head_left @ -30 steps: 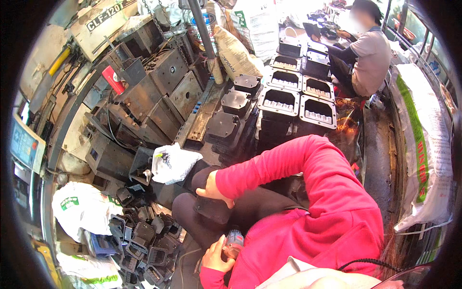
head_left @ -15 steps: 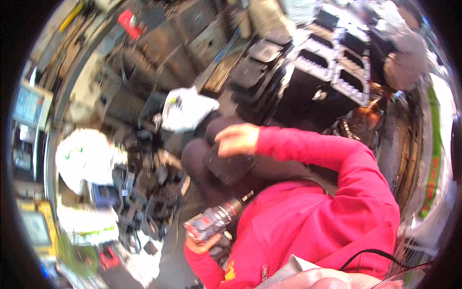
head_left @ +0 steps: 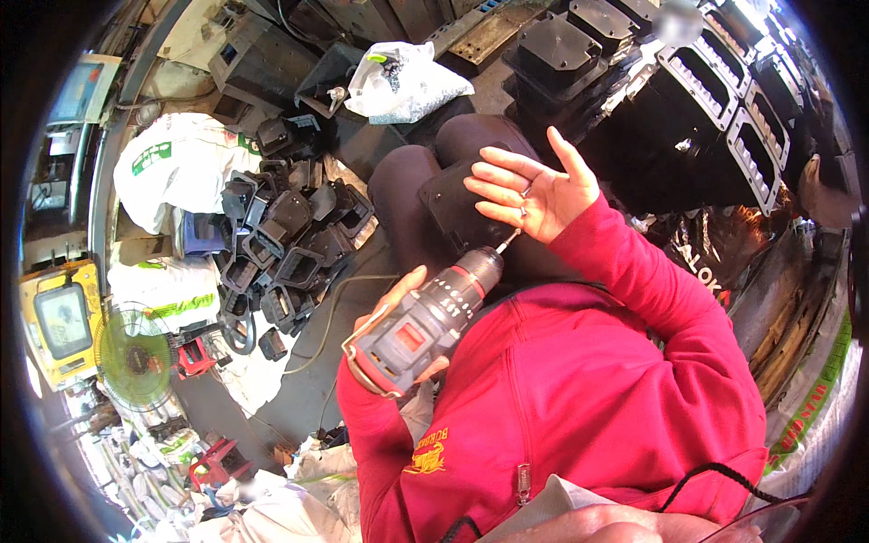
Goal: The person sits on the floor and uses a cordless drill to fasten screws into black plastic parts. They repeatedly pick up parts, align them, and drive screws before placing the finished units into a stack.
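Observation:
My left hand (head_left: 398,294) is wrapped round a grey and red cordless drill (head_left: 425,317), its bit pointing up and right toward my other palm. My right hand (head_left: 539,195) lies open, palm up, with the fingers stretched to the left. On that palm and by its fingers sit small shiny bits, perhaps screws, too small to be sure. A black plastic part (head_left: 448,208) rests on my lap, between my knees and beneath the right hand; part of it is covered by the hand and drill.
Several black frame-like parts (head_left: 294,258) are heaped on the left. A white plastic bag (head_left: 403,86) lies ahead of my knees. Black housings (head_left: 561,45) are stacked ahead, with rows of black boxes with white-rimmed openings (head_left: 715,81) at right. A green fan (head_left: 136,357) stands far left.
My right hand has turned palm up and moved right, over the lap. The drill has risen and come closer to that hand. The view has shifted too.

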`<control>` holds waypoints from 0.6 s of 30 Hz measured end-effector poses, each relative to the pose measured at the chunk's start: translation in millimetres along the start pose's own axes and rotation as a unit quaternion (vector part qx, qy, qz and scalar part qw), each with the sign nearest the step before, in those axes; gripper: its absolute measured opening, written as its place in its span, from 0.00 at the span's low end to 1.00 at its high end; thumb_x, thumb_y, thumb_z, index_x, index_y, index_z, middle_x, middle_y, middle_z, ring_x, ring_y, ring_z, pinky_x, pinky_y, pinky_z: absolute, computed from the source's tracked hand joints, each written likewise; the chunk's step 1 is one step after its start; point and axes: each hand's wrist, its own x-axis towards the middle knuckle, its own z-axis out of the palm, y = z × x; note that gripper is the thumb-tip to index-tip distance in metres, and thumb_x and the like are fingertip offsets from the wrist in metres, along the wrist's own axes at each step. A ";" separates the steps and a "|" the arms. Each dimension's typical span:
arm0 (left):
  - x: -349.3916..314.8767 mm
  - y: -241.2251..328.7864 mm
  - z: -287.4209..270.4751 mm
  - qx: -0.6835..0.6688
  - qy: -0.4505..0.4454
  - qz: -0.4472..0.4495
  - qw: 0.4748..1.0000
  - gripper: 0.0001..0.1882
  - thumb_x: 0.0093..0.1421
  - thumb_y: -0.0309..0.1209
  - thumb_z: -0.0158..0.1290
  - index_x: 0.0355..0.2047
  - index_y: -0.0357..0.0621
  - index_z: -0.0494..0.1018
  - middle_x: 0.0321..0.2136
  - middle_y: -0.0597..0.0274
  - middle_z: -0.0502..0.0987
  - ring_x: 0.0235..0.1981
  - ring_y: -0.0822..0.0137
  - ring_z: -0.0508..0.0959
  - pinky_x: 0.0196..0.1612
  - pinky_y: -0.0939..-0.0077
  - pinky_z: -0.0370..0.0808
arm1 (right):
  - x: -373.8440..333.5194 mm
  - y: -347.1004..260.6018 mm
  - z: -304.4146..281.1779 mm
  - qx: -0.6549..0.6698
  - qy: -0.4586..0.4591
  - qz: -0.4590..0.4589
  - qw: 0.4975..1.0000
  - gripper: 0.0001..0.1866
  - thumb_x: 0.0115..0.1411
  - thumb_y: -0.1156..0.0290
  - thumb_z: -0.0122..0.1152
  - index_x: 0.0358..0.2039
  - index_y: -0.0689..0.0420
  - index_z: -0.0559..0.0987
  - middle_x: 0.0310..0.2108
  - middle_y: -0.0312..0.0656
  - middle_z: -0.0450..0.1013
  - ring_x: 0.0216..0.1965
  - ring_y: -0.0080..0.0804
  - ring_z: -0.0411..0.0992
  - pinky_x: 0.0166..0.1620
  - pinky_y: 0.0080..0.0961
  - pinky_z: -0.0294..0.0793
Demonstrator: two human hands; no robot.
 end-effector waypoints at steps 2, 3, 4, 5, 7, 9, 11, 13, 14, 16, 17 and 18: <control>5.0 3.6 3.5 0.046 -0.019 0.012 0.999 0.50 0.38 0.37 0.71 0.61 0.41 0.59 0.42 0.58 0.77 0.38 0.72 0.78 0.44 0.78 0.75 | -1.2 -0.5 -2.3 -0.003 -0.008 -0.007 1.000 0.40 0.60 0.39 0.44 0.56 0.66 0.66 0.54 0.56 0.66 0.57 0.50 0.64 0.59 0.46 0.64; 7.2 5.9 4.0 0.072 -0.033 0.012 0.997 0.50 0.38 0.35 0.71 0.61 0.41 0.59 0.40 0.59 0.77 0.37 0.72 0.78 0.43 0.79 0.76 | -1.3 -0.2 -4.1 -0.005 -0.001 -0.009 1.000 0.40 0.60 0.39 0.44 0.55 0.66 0.66 0.53 0.56 0.67 0.57 0.50 0.64 0.59 0.46 0.63; 9.0 7.8 5.0 0.070 -0.033 0.013 0.997 0.49 0.38 0.34 0.71 0.61 0.42 0.59 0.39 0.59 0.78 0.37 0.73 0.78 0.43 0.78 0.76 | -1.1 0.0 -5.9 -0.001 -0.007 -0.008 1.000 0.40 0.60 0.39 0.44 0.55 0.66 0.67 0.53 0.55 0.67 0.57 0.50 0.65 0.59 0.46 0.63; 10.5 9.6 4.7 0.072 -0.039 0.005 0.997 0.49 0.38 0.33 0.71 0.61 0.42 0.59 0.37 0.60 0.78 0.36 0.73 0.77 0.43 0.78 0.76 | -0.5 0.4 -7.5 0.004 -0.010 -0.003 1.000 0.39 0.60 0.39 0.44 0.55 0.65 0.67 0.52 0.55 0.68 0.57 0.50 0.65 0.59 0.46 0.63; 13.1 11.0 6.2 0.029 -0.040 -0.028 0.998 0.49 0.39 0.34 0.71 0.61 0.40 0.58 0.38 0.59 0.78 0.38 0.72 0.78 0.44 0.77 0.75 | 0.4 0.8 -9.8 0.011 -0.015 0.002 1.000 0.39 0.60 0.40 0.44 0.55 0.65 0.68 0.52 0.55 0.68 0.56 0.50 0.65 0.59 0.47 0.63; 15.0 9.6 7.2 0.040 -0.033 -0.038 0.998 0.50 0.40 0.39 0.70 0.61 0.36 0.57 0.43 0.58 0.76 0.42 0.70 0.77 0.47 0.76 0.73 | 0.4 1.4 -11.0 0.018 -0.030 0.006 0.999 0.38 0.61 0.41 0.44 0.54 0.65 0.68 0.51 0.55 0.69 0.56 0.50 0.66 0.59 0.47 0.63; 15.4 7.1 8.2 0.042 -0.022 -0.033 0.998 0.50 0.41 0.41 0.70 0.61 0.35 0.57 0.45 0.57 0.75 0.42 0.68 0.77 0.48 0.75 0.73 | 1.0 0.8 -11.7 0.011 -0.028 0.001 1.000 0.37 0.61 0.42 0.44 0.54 0.65 0.68 0.52 0.54 0.69 0.56 0.50 0.66 0.59 0.46 0.63; 14.4 5.1 9.6 0.026 0.002 -0.014 1.000 0.49 0.41 0.40 0.69 0.60 0.37 0.58 0.41 0.58 0.77 0.39 0.67 0.79 0.47 0.75 0.74 | 0.3 -0.4 -12.9 -0.010 -0.017 -0.009 1.000 0.35 0.62 0.43 0.44 0.54 0.64 0.68 0.52 0.54 0.68 0.56 0.49 0.66 0.59 0.45 0.63; 13.7 5.0 8.2 0.048 0.004 -0.012 0.999 0.49 0.41 0.43 0.69 0.60 0.37 0.58 0.41 0.58 0.77 0.39 0.67 0.79 0.47 0.75 0.74 | -0.3 -1.0 -13.7 -0.030 -0.002 -0.015 0.999 0.34 0.62 0.45 0.45 0.54 0.64 0.68 0.52 0.53 0.68 0.56 0.48 0.66 0.59 0.44 0.63; 11.8 6.9 3.5 0.082 0.014 -0.006 0.996 0.51 0.40 0.48 0.68 0.60 0.37 0.58 0.42 0.58 0.77 0.40 0.66 0.79 0.46 0.75 0.74 | -3.7 -2.5 -15.2 -0.075 0.018 -0.012 0.997 0.33 0.62 0.47 0.46 0.55 0.64 0.68 0.53 0.52 0.68 0.56 0.46 0.66 0.58 0.42 0.65; 10.6 8.3 1.3 0.094 0.019 -0.012 0.995 0.51 0.40 0.49 0.68 0.60 0.37 0.58 0.42 0.58 0.77 0.40 0.66 0.79 0.46 0.75 0.74 | -7.2 -3.0 -16.1 -0.100 0.024 -0.001 0.995 0.32 0.63 0.48 0.46 0.55 0.63 0.68 0.53 0.52 0.68 0.56 0.45 0.67 0.57 0.41 0.66; 9.9 9.6 -1.1 0.093 0.028 -0.016 0.995 0.52 0.40 0.50 0.68 0.60 0.37 0.59 0.42 0.57 0.77 0.41 0.66 0.78 0.46 0.76 0.74 | -11.0 -3.7 -17.1 -0.131 0.036 0.010 0.991 0.31 0.63 0.49 0.47 0.55 0.63 0.67 0.53 0.51 0.67 0.56 0.43 0.67 0.57 0.40 0.67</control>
